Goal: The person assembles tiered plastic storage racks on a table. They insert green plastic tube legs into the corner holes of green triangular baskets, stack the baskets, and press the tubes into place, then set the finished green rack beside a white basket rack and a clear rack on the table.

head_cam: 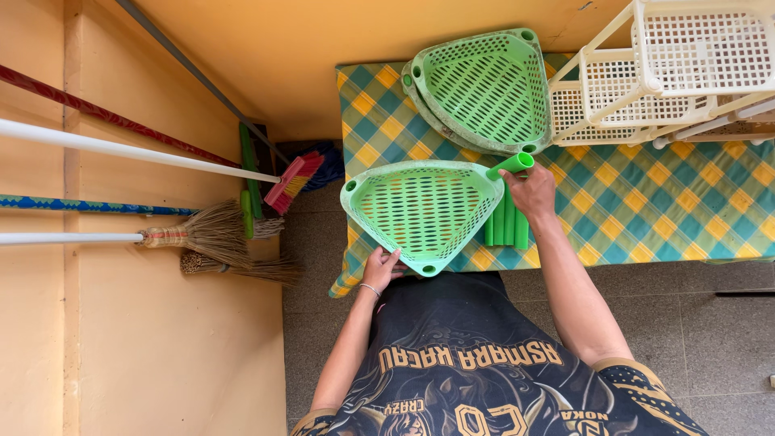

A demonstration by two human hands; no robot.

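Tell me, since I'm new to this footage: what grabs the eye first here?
First, the bright green triangular perforated shelf tray at the centre, its near corner held by the left hand while the right hand grips a green tube at its right corner. Beyond it, more green trays lie stacked on the yellow-and-teal checked tablecloth. Brooms lean along the orange wall at left.

Bright, even daylight; soft shadows; sharp focus; wide-angle bending at edges.

Single head view, looking steeply down, close over checked table [646, 210].
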